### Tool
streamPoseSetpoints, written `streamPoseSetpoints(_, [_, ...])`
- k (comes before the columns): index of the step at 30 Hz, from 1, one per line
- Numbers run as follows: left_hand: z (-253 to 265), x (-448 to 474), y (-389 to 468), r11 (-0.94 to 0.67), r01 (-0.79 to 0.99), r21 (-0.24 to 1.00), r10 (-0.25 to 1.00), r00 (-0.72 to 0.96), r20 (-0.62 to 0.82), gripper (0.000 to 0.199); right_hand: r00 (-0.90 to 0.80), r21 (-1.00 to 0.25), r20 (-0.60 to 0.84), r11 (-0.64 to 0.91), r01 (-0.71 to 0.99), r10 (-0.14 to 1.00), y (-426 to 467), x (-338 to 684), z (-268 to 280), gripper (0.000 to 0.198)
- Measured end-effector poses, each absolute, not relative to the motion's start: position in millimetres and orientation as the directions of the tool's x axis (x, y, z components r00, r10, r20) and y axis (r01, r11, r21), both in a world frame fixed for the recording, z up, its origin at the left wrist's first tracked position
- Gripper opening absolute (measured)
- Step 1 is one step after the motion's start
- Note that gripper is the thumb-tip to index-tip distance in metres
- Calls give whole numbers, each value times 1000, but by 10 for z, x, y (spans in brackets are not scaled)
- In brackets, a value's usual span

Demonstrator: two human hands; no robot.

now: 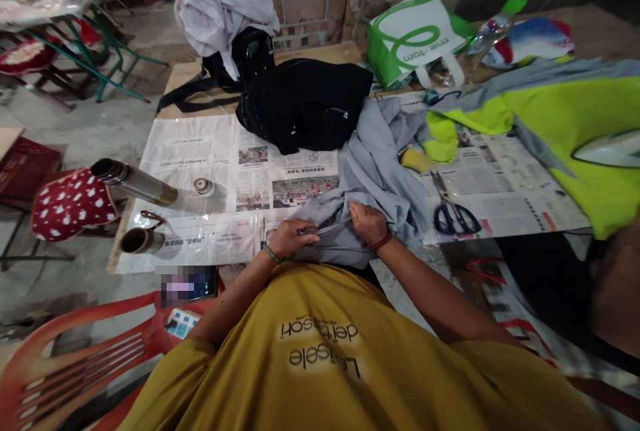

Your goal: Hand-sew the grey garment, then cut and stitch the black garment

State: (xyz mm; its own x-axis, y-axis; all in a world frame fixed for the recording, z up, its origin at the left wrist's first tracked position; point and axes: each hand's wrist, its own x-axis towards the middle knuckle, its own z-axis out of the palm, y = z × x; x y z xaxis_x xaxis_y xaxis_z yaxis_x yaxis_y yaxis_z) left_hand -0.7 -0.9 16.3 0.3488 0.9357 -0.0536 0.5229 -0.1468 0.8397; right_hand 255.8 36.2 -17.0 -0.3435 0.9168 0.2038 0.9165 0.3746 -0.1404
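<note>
A grey piece of clothing lies bunched over the table's near edge and hangs down in front of my body. My left hand pinches the cloth on its left side, thumb pointing right. On the other side my right hand is closed on a fold of the same clothing, fingertips turned inward. Just right of the cloth lie scissors with dark blue handles and a yellow sponge. The exact kind of garment cannot be made out in its folds.
Newspaper covers the table. A black bag sits behind the cloth. Left are a steel flask and a cup. An iron rests on a yellow-green garment at right, beside another person. A red chair stands left.
</note>
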Motion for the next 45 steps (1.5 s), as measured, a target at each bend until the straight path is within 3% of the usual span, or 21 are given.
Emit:
streamPoseSetpoints(6, [98,-80,24,-372,550,748,891,438,120,13,-345,-134,190,372,919,919,359,2563,-169,41])
streamPoseSetpoints(13, [30,-63,32,-327,519,790,928,335,164,9,-337,-187,142,359,914,931,370,2552,-89,39])
streamPoseSetpoints(19, [25,-25,35,-198,564,802,951,309,18,26,-325,-378,239,396,837,915,415,2554,298,35])
streamPoseSetpoints(22, [15,-10,24,-232,534,813,946,320,59,32,-355,-468,279,449,761,892,449,2452,497,32])
streamPoseSetpoints(25, [5,3,0,-246,503,828,944,318,87,31,-472,-514,222,514,686,853,486,2273,544,32])
streamPoseSetpoints(28, [3,19,-31,-237,488,840,947,308,89,25,-578,-499,134,559,662,805,522,2111,454,32])
streamPoseSetpoints(34, [-5,60,-82,-291,497,817,938,317,142,15,-657,-339,10,620,707,754,532,2081,367,29])
streamPoseSetpoints(45, [73,66,-156,-612,607,508,789,515,334,27,-757,-289,-32,719,632,652,398,2158,569,28])
